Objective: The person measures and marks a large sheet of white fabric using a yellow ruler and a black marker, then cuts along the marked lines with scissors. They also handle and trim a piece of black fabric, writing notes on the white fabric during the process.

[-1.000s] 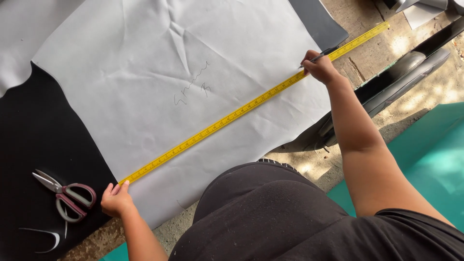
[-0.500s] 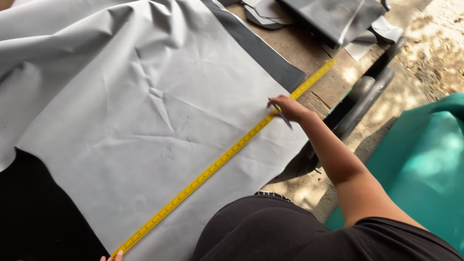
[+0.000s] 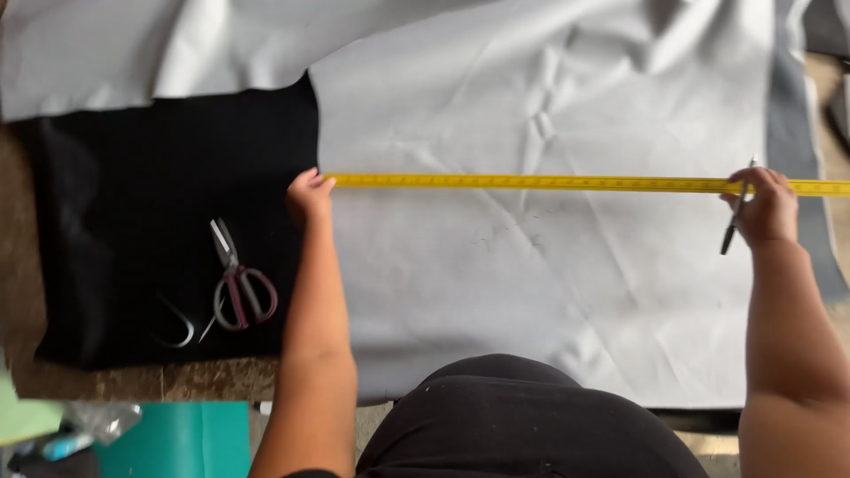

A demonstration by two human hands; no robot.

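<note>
A yellow measuring tape (image 3: 549,183) lies stretched straight across a large light grey sheet of fabric (image 3: 549,265). My left hand (image 3: 308,196) pins the tape's end at the fabric's left edge. Over at the fabric's right side, my right hand (image 3: 767,207) presses the tape down and also holds a dark pen (image 3: 737,212) between its fingers, tip pointing toward me. The tape runs on past my right hand to the frame edge.
A black cloth (image 3: 133,221) lies left of the grey fabric, with red-handled scissors (image 3: 235,285) and a curved metal piece (image 3: 177,327) on it. More grey fabric (image 3: 159,53) covers the far left. A teal surface (image 3: 177,438) and small items sit near left.
The view has swung so the tape now runs level instead of diagonally. Both hands keep the tape stretched; the scissors and black cloth are in view again.
</note>
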